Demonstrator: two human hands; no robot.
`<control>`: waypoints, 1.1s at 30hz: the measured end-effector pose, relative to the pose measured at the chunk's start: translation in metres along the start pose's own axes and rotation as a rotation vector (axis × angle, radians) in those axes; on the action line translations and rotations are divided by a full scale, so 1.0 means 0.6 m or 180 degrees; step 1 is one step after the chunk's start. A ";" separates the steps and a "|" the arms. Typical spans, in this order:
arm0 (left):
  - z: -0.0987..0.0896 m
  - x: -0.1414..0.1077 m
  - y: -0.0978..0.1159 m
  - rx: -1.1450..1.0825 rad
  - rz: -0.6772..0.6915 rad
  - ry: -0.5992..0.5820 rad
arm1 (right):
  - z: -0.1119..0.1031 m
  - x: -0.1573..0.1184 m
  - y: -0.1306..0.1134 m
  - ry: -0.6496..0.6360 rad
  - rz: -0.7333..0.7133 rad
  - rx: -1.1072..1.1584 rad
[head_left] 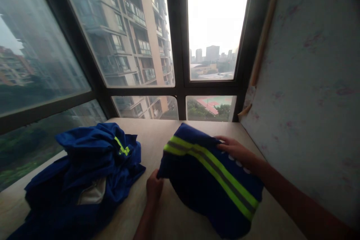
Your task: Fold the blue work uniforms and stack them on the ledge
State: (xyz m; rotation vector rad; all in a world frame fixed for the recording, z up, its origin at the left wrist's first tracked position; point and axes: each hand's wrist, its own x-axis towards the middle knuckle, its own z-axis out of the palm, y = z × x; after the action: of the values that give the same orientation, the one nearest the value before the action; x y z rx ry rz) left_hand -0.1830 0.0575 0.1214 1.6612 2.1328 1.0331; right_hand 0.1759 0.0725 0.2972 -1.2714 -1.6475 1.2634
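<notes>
A dark blue work jacket (194, 183) with a yellow-and-grey reflective band is in front of me, partly folded and raised at its far end. My left hand (154, 186) is closed on its left corner, low over the surface. At the upper right edge my right hand (232, 150) grips the cloth, fingers bent over the edge. White marks on the jacket show partly beneath my right wrist. To the left, apart from both hands, lies a crumpled blue garment (92, 157) with a short yellow strip and a pale patch of lining or pocket.
Both garments are on a pale, smooth sill-like surface (152, 135). Dark-framed windows (180, 90) rise behind it and on the left. A flower-patterned wall (309, 101) bounds the right side, with a peeling strip of trim (247, 108) at the corner.
</notes>
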 end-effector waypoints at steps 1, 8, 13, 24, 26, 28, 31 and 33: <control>0.003 0.001 -0.003 -0.0044 0.0053 -0.0006 | -0.019 0.023 0.016 0.0008 0.0135 -0.0084; 0.023 0.003 -0.018 -0.0003 0.0345 -0.0063 | -0.050 0.090 0.179 0.0961 0.0704 -0.1623; 0.032 0.006 -0.023 0.0022 0.0583 -0.0143 | 0.031 0.056 0.247 0.0760 0.0325 -0.2221; 0.050 0.024 -0.044 0.0156 0.1294 0.0100 | 0.198 0.024 0.202 0.0274 -0.0396 -0.2867; 0.055 0.025 -0.054 0.0221 0.1280 0.0168 | 0.218 0.020 0.194 0.0052 -0.0627 -0.2734; 0.056 0.026 -0.061 0.0267 0.1276 0.0211 | 0.234 0.019 0.190 -0.0178 -0.0811 -0.2701; 0.056 0.028 -0.067 0.0369 0.1279 0.0136 | 0.251 0.023 0.189 -0.0214 -0.0818 -0.2878; 0.056 0.028 -0.067 0.0411 0.1299 0.0030 | 0.261 0.028 0.187 -0.0064 -0.0736 -0.3037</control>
State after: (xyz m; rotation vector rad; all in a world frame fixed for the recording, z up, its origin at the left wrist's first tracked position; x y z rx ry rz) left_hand -0.1986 0.0817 0.0743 2.2210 1.9447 1.0211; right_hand 0.0593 0.0500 0.1443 -1.4988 -2.4442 0.3050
